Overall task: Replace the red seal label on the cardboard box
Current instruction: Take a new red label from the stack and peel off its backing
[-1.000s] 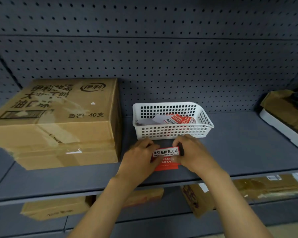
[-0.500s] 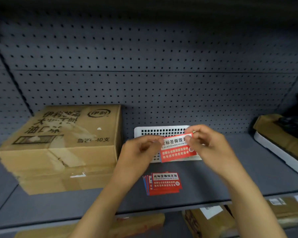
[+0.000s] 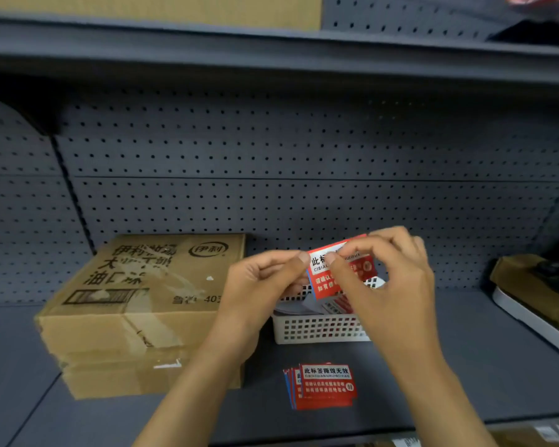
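Red seal label [image 3: 339, 272] between both hands' fingers [image 3: 331, 258]

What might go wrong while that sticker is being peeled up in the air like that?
1. Both hands, left hand and right hand, pinch the red label by its top edge; once peeled, it may curl and stick to itself or a finger.
2. It is held above the white basket, so a slip would probably drop it in there.
3. The cardboard box top looks scuffed with old tape, so sticking may be poor.
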The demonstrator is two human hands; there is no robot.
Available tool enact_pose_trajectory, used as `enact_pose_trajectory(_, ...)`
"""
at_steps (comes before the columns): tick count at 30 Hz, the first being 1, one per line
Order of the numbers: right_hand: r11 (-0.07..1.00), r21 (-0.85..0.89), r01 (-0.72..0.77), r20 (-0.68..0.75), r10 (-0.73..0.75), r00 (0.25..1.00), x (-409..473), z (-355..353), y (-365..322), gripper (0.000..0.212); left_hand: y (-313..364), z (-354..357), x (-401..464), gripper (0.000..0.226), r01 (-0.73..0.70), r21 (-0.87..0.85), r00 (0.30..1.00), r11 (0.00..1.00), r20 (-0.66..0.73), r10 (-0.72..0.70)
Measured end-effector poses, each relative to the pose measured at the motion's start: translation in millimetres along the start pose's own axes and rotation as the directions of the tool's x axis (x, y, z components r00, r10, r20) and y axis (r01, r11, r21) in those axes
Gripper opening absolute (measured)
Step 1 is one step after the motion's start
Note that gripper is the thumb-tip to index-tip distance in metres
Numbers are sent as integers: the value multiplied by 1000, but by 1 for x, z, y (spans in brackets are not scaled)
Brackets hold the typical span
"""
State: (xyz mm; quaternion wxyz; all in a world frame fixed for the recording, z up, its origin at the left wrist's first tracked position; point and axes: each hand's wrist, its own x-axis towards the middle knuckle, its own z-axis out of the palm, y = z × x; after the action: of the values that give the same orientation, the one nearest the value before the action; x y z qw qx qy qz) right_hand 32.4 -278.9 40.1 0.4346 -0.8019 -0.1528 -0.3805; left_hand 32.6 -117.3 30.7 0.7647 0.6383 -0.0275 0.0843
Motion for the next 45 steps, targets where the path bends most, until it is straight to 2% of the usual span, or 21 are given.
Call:
enact_pose_trajectory(2, 998, 39, 52, 30, -53, 998, -1, 5, -4, 4, 0, 0, 0, 20, -6, -43, 1000, 999, 17, 7)
enact_pose_trajectory(9, 982, 190, 10, 115, -32, 993, 1, 5, -7, 13, 9, 0, -2, 17, -33, -107, 997, 994, 62, 40)
enact_pose_trajectory(13, 968, 249, -42, 134, 9, 991, 1, 5, -6, 14, 12, 0, -1, 14, -83, -41, 995, 996, 52, 85)
enact_pose_trajectory(21, 972, 236, 7, 111, -34, 993, 4, 7, -4, 15, 15, -4, 1, 12, -189, 30, 980, 982, 76, 186)
enact_pose_trajectory(27, 941, 333, -61, 158, 8, 987, 5, 6, -2, 16, 17, -7, 4, 18, -292, 105, 946, 951, 179, 271)
enact_pose_trajectory(30, 937, 341, -80, 164, 24, 986, 5, 7, 0, 16, 14, -10, 5, 14, -421, 279, 906, 863, 186, 381)
enact_pose_trajectory(33, 917, 377, -129, 177, 65, 982, 6, 11, 1, 13, 13, -10, 6, 8, -563, 540, 803, 626, 180, 568)
enact_pose_trajectory(35, 888, 431, -161, 193, 84, 978, 7, 13, 1, 12, 14, -9, 6, 6, -597, 643, 733, 479, 196, 651)
enact_pose_trajectory(36, 870, 460, -176, 203, 90, 975, 8, 14, 0, 12, 15, -8, 6, 5, -605, 663, 713, 441, 204, 671)
enact_pose_trajectory(38, 849, 494, -186, 219, 86, 972, 9, 14, 0, 14, 18, -7, 6, 6, -611, 634, 723, 474, 204, 660)
enact_pose_trajectory(42, 846, 512, -150, 225, 37, 974, 12, 15, 1, 17, 22, -10, 9, 9, -565, 478, 821, 673, 247, 514)
enact_pose_trajectory(45, 858, 498, -128, 246, 1, 969, 14, 15, 1, 19, 22, -17, 14, 10, -467, 356, 882, 809, 244, 402)
